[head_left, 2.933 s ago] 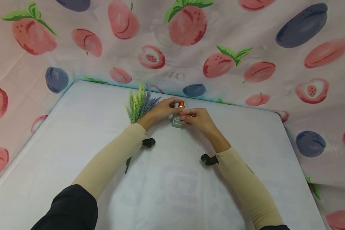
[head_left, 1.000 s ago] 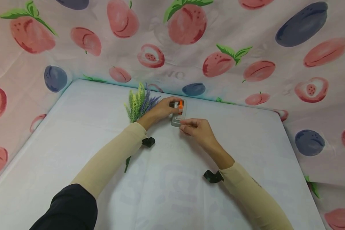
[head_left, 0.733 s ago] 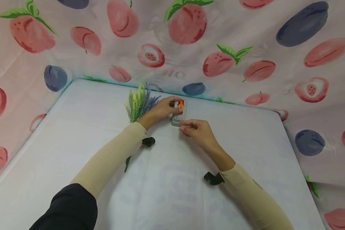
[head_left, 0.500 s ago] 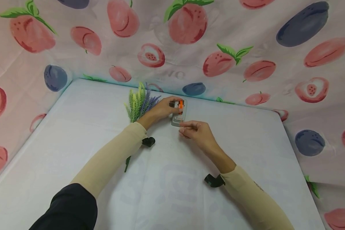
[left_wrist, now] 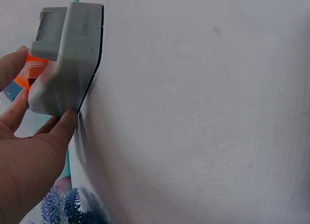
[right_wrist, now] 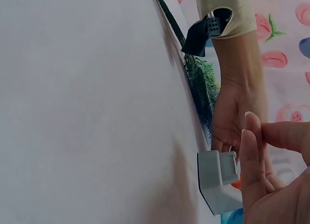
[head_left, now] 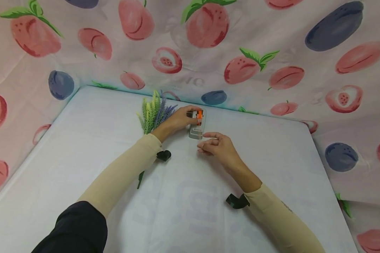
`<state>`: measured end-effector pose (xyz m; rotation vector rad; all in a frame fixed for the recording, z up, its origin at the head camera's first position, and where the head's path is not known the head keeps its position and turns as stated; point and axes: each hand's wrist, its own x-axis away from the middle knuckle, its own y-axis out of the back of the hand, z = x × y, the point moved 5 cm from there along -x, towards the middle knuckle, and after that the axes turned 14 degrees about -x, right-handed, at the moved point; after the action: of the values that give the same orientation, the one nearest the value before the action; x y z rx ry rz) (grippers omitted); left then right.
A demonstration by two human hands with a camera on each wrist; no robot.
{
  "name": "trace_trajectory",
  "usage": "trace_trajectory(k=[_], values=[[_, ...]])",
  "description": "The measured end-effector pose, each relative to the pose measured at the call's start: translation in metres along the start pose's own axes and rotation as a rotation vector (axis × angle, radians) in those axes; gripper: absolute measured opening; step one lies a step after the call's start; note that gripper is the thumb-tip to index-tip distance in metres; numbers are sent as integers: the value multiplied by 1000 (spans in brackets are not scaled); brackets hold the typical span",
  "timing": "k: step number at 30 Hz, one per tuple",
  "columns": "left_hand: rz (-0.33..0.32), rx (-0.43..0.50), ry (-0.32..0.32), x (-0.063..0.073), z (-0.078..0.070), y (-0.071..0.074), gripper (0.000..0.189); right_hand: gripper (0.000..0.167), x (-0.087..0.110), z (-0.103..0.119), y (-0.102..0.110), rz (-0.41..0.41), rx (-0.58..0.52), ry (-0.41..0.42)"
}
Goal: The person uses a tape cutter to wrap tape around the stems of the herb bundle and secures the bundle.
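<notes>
A pale pink cloth (head_left: 206,59) hangs like a wall at the back and both sides. It has big red peaches (head_left: 207,26), dark blue fruit (head_left: 334,26) and green leaves (head_left: 269,58). The wide white table (head_left: 190,196) is flat with faint marks. Soft light makes dim shadows.

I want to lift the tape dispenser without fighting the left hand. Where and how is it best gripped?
Probably low on the near end of the tape dispenser, coming from the right, thumb and fingers across its long sides. The left hand covers the far end by the orange core, the sides look flat, and staying low avoids the jagged edge.
</notes>
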<state>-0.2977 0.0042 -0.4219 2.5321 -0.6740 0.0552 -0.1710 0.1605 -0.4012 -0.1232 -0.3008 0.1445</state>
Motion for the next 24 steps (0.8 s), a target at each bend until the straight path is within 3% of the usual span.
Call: trace_trajectory(k=[9, 24], values=[[0, -24, -8, 1, -1, 0, 50, 38, 0, -11, 0, 32, -38, -154], [1, -20, -6, 1, -1, 0, 49, 33, 4, -21, -2, 57, -90, -215]])
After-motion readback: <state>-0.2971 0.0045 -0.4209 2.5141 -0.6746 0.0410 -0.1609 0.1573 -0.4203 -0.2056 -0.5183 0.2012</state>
